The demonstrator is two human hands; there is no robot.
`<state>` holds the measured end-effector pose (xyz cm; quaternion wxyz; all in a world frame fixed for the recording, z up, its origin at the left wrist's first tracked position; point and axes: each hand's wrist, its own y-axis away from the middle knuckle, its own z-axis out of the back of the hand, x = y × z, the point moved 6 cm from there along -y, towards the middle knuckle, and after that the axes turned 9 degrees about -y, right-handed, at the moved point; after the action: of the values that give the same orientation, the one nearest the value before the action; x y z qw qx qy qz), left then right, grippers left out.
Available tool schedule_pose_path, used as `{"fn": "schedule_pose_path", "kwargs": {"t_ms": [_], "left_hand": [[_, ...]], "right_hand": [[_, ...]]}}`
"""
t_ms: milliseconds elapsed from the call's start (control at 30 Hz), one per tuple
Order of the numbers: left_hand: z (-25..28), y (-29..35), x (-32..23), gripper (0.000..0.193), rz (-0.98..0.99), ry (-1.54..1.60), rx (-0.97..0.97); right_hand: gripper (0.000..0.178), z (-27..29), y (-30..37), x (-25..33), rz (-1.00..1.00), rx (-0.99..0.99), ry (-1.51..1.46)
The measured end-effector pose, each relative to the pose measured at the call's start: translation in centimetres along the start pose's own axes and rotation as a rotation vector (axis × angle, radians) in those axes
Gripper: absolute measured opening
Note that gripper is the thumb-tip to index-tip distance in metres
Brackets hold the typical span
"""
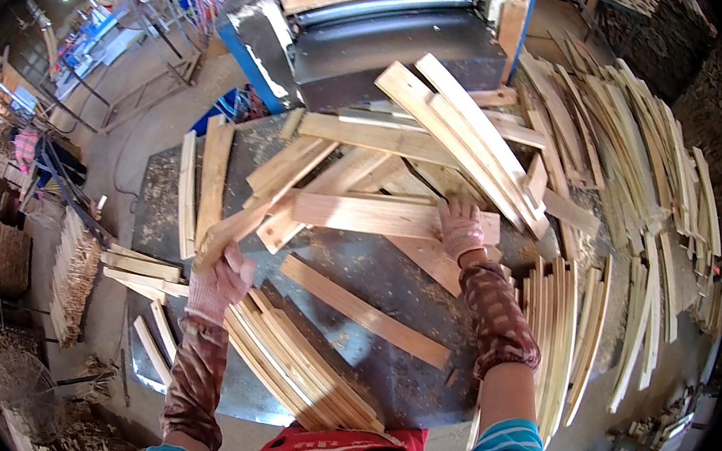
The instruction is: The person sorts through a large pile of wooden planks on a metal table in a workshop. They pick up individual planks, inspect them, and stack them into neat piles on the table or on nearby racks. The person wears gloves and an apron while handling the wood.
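Note:
My left hand (223,284), in a pale pinkish work glove, is closed round the near end of a narrow wooden board (237,227). That board slants away to the right across the loose pile. My right hand (462,227), gloved alike, lies over the right part of a flat wooden board (362,214), its fingers bent over the far edge. Several other boards lie crossed beyond this one. Between my arms, a single board (364,310) rests slantwise on the dark metal table (388,369).
A blue-framed machine with a roller (387,17) stands beyond the table. Two long strips (471,135) lean across the pile before it. Stacked strips (299,362) lie by my left forearm, more strips (549,312) beside my right. A large wood heap (624,141) fills the far right.

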<state>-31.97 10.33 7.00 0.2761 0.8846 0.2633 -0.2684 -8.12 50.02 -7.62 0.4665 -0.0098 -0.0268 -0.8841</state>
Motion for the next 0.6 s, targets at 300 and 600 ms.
{"fn": "schedule_pose_path", "kwargs": {"t_ms": [300, 600], "left_hand": [[4.6, 5.4, 11.9, 0.034, 0.210, -0.863, -0.367], [-4.8, 11.6, 31.1, 0.038, 0.463, -1.290, 0.575]], "right_hand": [[0.066, 5.4, 9.5, 6.6, 0.126, 0.798, -1.235], [0.062, 0.7, 28.3, 11.1, -0.622, 0.415, -1.501]]}}
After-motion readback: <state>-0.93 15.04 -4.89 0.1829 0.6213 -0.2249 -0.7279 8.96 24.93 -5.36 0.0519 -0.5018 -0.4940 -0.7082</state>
